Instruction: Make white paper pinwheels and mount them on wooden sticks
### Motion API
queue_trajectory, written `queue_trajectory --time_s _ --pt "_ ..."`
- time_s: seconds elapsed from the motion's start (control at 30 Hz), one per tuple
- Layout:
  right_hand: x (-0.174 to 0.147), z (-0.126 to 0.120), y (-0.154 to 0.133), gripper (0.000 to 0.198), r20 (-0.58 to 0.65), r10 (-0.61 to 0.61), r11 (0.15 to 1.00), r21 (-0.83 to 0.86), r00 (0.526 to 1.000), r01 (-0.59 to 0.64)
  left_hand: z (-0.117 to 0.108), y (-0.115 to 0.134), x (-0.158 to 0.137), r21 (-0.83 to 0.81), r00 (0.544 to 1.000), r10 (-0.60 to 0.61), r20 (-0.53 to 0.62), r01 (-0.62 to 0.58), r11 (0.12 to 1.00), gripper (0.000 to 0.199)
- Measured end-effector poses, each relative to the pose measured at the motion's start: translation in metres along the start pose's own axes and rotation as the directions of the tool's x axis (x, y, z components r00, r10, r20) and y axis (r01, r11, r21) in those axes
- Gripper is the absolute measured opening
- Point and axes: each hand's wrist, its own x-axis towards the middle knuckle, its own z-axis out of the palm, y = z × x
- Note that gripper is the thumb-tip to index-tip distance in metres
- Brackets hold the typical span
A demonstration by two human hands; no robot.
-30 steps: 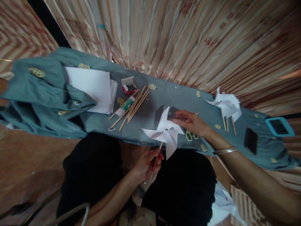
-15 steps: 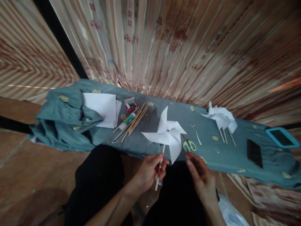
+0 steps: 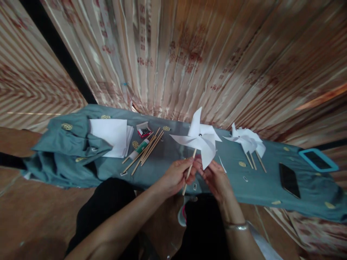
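Note:
A white paper pinwheel (image 3: 200,141) on a thin wooden stick stands over the cloth, with a round pin head at its centre. My left hand (image 3: 177,175) is closed around the stick below the blades. Close by on the right is my right hand (image 3: 217,178), its fingers loosely stretched toward the stick and partly hidden behind the lower blade. Nothing shows in that hand, and whether it touches the paper I cannot tell. Several wooden sticks (image 3: 151,148) lie to the left with a glue stick (image 3: 139,149) among them. The scissors are hidden from sight.
White paper sheets (image 3: 108,135) and an opened small box of pins (image 3: 143,130) lie at left. More finished pinwheels (image 3: 246,139) rest at right, near a dark phone (image 3: 289,180) and a blue-framed device (image 3: 318,160). A green-grey cloth (image 3: 260,187) covers the bench before a curtain (image 3: 168,54).
The pinwheel and my left hand have risen. My right hand has moved left and up from beside the scissors to the pinwheel's lower blade. The camera view has shifted slightly.

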Motion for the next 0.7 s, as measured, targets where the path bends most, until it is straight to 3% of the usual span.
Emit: queue_trajectory --time_s 0.23,0.7 --pt "0.018 0.01 0.02 0.024 0.102 0.052 0.981 0.179 0.993 -0.07 -0.018 -0.016 0.021 0.045 0.999 -0.044 -0.025 0.045 0.998 0.042" --pt "0.025 0.003 0.03 0.025 0.105 0.138 0.961 0.226 0.985 -0.158 -0.026 -0.026 0.025 0.052 0.987 -0.104 -0.126 0.111 0.992 0.036"
